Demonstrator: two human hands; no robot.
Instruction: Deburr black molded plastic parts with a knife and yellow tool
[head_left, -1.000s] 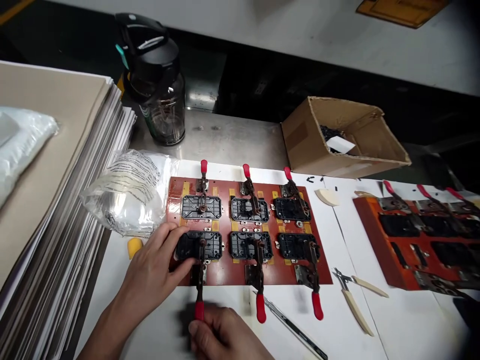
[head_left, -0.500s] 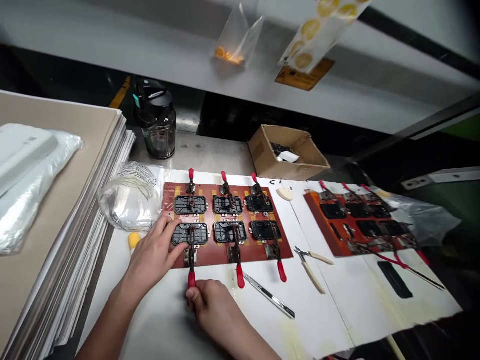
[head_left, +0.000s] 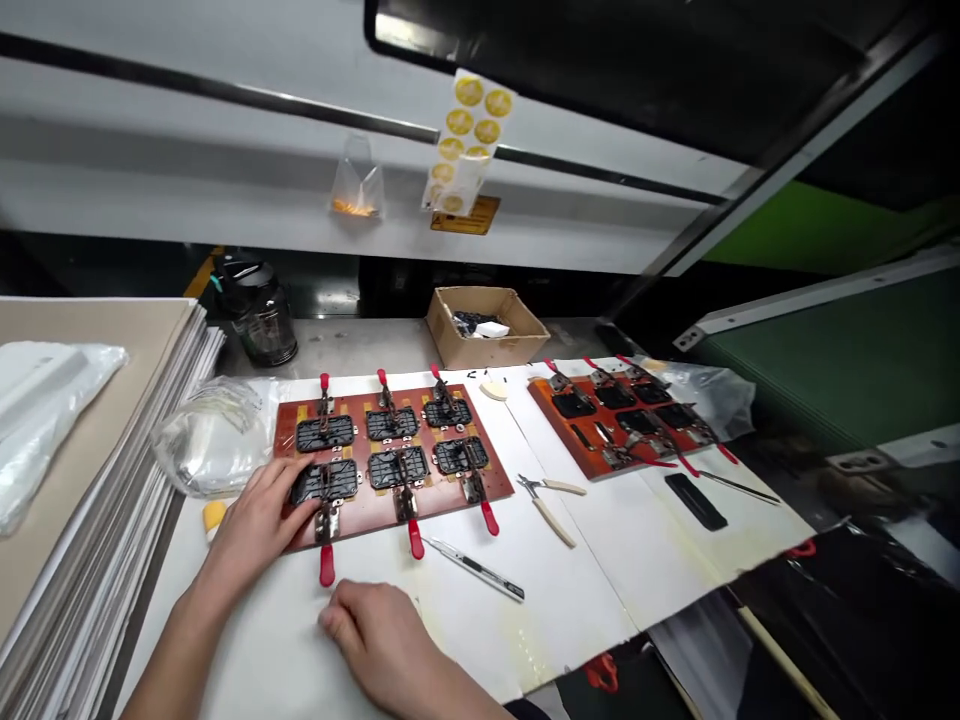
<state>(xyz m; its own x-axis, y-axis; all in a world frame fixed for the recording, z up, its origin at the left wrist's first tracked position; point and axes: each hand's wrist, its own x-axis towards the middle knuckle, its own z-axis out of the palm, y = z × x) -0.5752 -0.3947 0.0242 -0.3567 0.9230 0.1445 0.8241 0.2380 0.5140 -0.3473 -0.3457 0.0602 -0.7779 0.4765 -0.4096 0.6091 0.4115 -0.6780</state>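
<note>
Behind the stainless steel bench (head_left: pixel 352 345), a white panel (head_left: pixel 225 190) runs crosswise, a dark rail (head_left: pixel 225 87) along it. Dark floor (head_left: pixel 97 262) with a yellow stripe (head_left: pixel 202 270) shows beneath; a green panel (head_left: pixel 847 350) stands off to the bench's right.

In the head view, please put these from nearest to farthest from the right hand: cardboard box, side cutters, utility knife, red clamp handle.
From the right hand:
1. Red clamp handle, up-left, at the board's front edge.
2. Utility knife, up-right, on the white sheet.
3. Side cutters, farther right, on the sheet.
4. Cardboard box, far ahead, behind the board.
</note>
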